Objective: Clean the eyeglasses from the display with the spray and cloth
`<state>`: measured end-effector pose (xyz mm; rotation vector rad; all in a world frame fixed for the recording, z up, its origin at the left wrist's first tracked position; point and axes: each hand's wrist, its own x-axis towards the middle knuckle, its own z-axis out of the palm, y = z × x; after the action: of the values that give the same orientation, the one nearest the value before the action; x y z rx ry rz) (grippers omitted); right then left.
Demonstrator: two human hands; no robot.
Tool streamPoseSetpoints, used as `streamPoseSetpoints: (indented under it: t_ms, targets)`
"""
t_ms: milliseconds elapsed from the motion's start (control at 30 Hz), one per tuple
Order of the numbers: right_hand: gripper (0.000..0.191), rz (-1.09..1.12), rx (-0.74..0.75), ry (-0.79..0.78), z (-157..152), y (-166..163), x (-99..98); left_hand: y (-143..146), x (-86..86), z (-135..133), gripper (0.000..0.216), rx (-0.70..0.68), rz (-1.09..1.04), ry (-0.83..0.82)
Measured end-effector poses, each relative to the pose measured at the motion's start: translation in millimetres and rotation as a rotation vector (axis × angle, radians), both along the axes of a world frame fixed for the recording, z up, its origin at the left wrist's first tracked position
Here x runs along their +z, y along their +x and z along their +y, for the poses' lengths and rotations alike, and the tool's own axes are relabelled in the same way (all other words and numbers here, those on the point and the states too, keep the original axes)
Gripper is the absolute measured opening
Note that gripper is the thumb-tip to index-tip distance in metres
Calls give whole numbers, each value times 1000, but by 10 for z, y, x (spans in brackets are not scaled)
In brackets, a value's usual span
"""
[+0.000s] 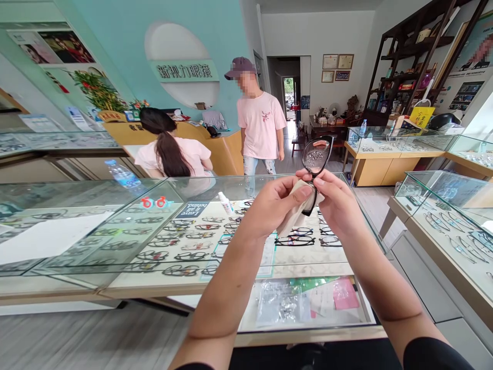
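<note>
Above the glass display case (215, 259) I hold a pair of black-framed eyeglasses (326, 149), turned so one lens points up and away. That upper lens shows many small spots, like droplets. My left hand (279, 203) is closed on a pale cleaning cloth (289, 220), pressed around the lower lens, which the cloth and fingers partly hide. My right hand (339, 203) pinches the frame near the bridge. Below the hands, rows of spectacles (295, 240) lie inside the case. A small white spray bottle (225, 203) stands on the glass to the left.
An open drawer (246, 321) below the case holds plastic bags and a pink packet (344, 294). Leftward on the glass are a water bottle (122, 173) and a white sheet (50, 236). A seated person (171, 149) and a standing person (262, 123) are beyond. Another case (450, 226) stands right.
</note>
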<state>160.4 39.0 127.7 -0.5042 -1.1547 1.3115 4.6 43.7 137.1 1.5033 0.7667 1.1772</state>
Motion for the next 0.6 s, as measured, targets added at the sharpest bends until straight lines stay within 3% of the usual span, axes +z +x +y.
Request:
streamPoseSetpoints:
  t_ms: [133, 367, 600]
  targets:
    - [26, -8, 43, 54, 17, -4, -30, -9, -4, -5, 72, -15, 7, -34]
    - [29, -46, 17, 36, 13, 24, -36, -21, 6, -31, 75, -83, 192, 94]
    - [29, 21, 66, -4, 12, -8, -20, -25, -6, -21, 72, -33, 123, 84]
